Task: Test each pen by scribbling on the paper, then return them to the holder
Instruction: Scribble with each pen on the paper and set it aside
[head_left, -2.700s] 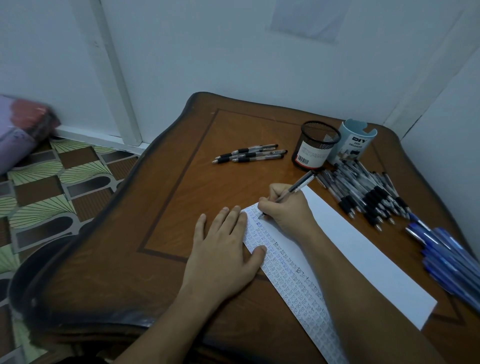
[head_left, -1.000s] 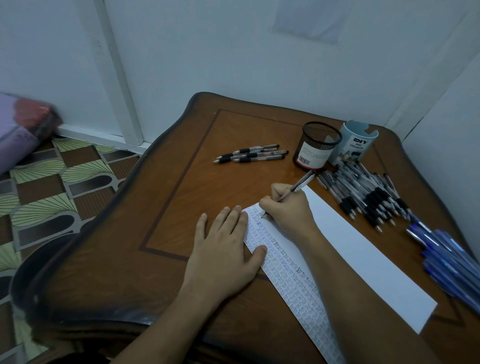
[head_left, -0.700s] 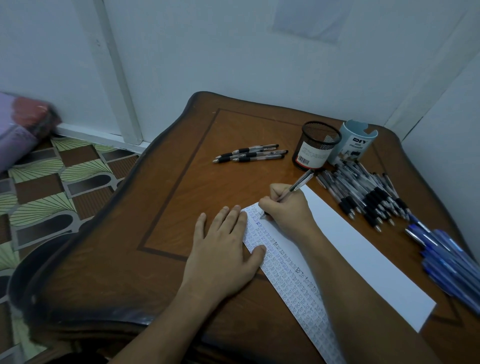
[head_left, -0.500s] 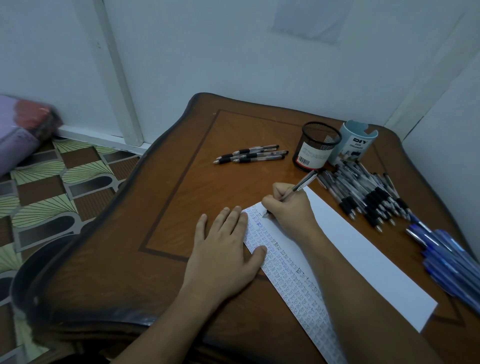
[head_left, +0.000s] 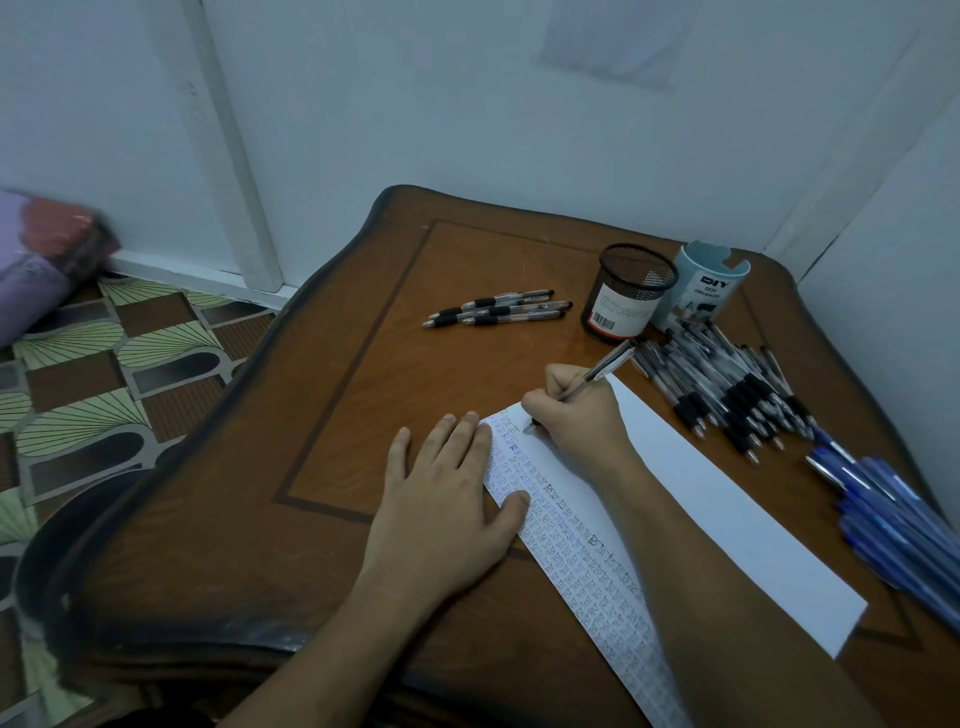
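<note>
A long white paper lies slantwise on the wooden table, its left strip filled with small scribbles. My right hand grips a black pen with its tip on the paper's top left corner. My left hand lies flat, fingers straight, pressing the paper's left edge. A black mesh pen holder stands at the back right, next to a pale blue organizer cup.
Three black pens lie together left of the mesh holder. A heap of black pens lies right of the paper, and several blue pens sit at the right edge. Patterned floor and a rolled fabric bundle are at left.
My right hand has made small writing strokes at the paper's top corner, barely shifting. My left hand and the paper have stayed put.
</note>
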